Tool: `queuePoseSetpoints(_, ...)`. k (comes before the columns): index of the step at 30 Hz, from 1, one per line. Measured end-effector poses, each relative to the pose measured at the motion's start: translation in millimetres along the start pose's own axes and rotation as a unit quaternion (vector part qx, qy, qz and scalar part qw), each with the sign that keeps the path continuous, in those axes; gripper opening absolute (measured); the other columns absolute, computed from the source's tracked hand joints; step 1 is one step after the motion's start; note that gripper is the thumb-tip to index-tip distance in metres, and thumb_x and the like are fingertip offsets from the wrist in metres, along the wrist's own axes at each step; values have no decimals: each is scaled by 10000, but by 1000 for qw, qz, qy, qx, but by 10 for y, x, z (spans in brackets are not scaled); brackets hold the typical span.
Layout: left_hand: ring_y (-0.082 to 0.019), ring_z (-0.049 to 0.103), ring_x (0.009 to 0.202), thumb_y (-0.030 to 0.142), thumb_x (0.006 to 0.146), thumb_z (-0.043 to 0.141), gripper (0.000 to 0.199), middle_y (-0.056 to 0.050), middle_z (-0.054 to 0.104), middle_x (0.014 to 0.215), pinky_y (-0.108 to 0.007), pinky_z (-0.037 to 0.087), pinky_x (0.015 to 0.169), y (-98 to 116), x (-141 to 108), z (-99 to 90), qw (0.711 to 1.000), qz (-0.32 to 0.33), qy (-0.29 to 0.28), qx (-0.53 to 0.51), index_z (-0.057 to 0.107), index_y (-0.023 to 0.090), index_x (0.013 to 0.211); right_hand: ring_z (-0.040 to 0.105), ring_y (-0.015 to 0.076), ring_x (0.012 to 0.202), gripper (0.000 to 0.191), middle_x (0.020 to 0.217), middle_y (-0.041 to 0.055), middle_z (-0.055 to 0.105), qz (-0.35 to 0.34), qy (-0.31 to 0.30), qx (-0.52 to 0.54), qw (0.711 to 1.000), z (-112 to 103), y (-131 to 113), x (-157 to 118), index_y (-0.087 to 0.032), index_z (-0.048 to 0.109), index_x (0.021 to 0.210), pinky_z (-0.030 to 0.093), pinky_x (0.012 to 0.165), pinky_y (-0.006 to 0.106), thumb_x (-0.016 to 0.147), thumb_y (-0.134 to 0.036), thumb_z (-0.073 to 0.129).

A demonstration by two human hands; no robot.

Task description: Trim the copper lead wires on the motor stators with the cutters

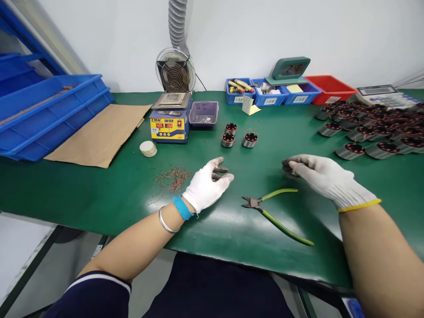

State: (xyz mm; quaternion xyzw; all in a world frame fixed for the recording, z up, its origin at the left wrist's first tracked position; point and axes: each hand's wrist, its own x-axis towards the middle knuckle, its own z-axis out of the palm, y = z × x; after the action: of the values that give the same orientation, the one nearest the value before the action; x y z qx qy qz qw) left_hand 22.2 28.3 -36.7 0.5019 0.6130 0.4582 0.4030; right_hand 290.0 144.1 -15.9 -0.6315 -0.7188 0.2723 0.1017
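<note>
Two gloved hands rest on a green workbench (99,194). The left hand (207,185) lies palm down, its fingers loosely curled with the tips pinched together; whether anything sits between them cannot be told. Just left of it lies a scatter of copper wire offcuts (172,176). The right hand (323,176) has its fingers closed around a small dark part (286,167), only partly visible at the fingertips. Between and just in front of the hands lie green-handled cutters (274,212), jaws open, touched by neither hand. Behind the hands stand three small wound motor cores (238,138); many more (371,128) crowd the right end of the bench. A yellow-and-blue heater unit (169,123) stands at rear left, beside a roll of tape (148,148).
</note>
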Motion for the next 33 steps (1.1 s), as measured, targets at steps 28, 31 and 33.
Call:
queuePoseSetpoints(28, -233, 738, 990, 299, 853, 759, 572, -108, 761, 1131, -375, 608, 929, 4, -5, -3, 998, 51, 3, 35, 588, 150, 1378, 586, 407, 1305, 537, 1481, 141, 595, -136, 45, -72, 987, 372, -577, 271, -214, 627, 1398, 471, 1091, 593, 878, -320, 549)
queuePoseSetpoints(31, -229, 739, 971, 292, 862, 749, 573, -107, 761, 1132, -393, 604, 943, 15, 12, -10, 998, 44, 2, 40, 579, 144, 1389, 570, 391, 1331, 526, 1486, 125, 602, -160, 22, -119, 980, 486, -787, 446, -222, 680, 1341, 490, 1085, 557, 822, -250, 593)
queuePoseSetpoints(33, -233, 740, 959, 294, 863, 750, 578, -109, 758, 1140, -409, 601, 947, 27, 23, -15, 998, 40, -2, 43, 575, 142, 1392, 630, 343, 1261, 464, 1377, 94, 687, -167, 0, -140, 976, 523, -858, 479, -242, 728, 1262, 530, 1051, 494, 818, -238, 591)
